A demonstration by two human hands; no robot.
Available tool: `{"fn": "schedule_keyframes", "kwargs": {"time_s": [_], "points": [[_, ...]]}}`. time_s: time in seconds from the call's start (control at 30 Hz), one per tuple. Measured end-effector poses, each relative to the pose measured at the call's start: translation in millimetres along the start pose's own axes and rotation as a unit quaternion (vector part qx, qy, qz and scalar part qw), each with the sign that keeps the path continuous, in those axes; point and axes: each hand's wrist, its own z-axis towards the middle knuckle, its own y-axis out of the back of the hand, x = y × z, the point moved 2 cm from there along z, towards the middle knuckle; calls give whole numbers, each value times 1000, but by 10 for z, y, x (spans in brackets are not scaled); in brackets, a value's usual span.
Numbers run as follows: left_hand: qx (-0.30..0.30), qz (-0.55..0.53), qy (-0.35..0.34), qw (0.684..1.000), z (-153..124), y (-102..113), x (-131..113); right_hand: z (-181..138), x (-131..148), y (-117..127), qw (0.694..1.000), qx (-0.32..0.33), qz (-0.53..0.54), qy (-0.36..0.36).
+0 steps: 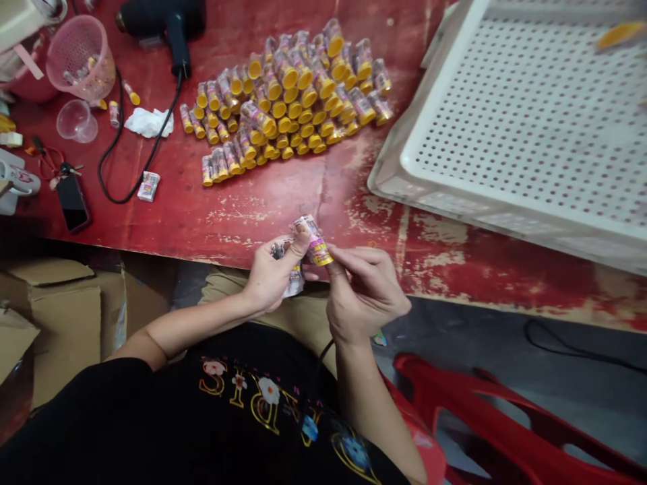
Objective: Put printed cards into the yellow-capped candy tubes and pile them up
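Note:
My left hand [275, 269] is closed round a small bundle of printed plastic sleeves [293, 286]. Its thumb presses on one printed sleeve [316, 244], white and purple with a yellow end, which sticks up above the bundle. At that yellow end, my right hand [364, 286] pinches with thumb and forefinger; whether a tube is inside the sleeve I cannot tell. Beyond both hands lies a pile of small clear tubes with yellow caps [288, 108], wrapped in similar print, mostly with their caps towards me.
A white perforated tray [505, 202] fills the right of the red table [227, 222]. At the back left are a heat gun [176, 40] with its cable, a pink basket [83, 60], a phone [73, 202] and another sleeve bundle [148, 186]. A red stool [470, 397] stands lower right.

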Motion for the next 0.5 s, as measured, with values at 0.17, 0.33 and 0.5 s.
{"fn": "schedule_keyframes", "kwargs": {"time_s": [0.17, 0.33, 0.5], "points": [[-82, -58, -15, 995, 241, 255, -206, 204, -208, -461, 997, 63, 37, 8], [-139, -181, -5, 974, 444, 570, -465, 643, -619, -1474, 988, 139, -18, 72], [-152, -164, -35, 974, 355, 773, -535, 884, -676, -1829, 959, 225, -122, 121]]}}
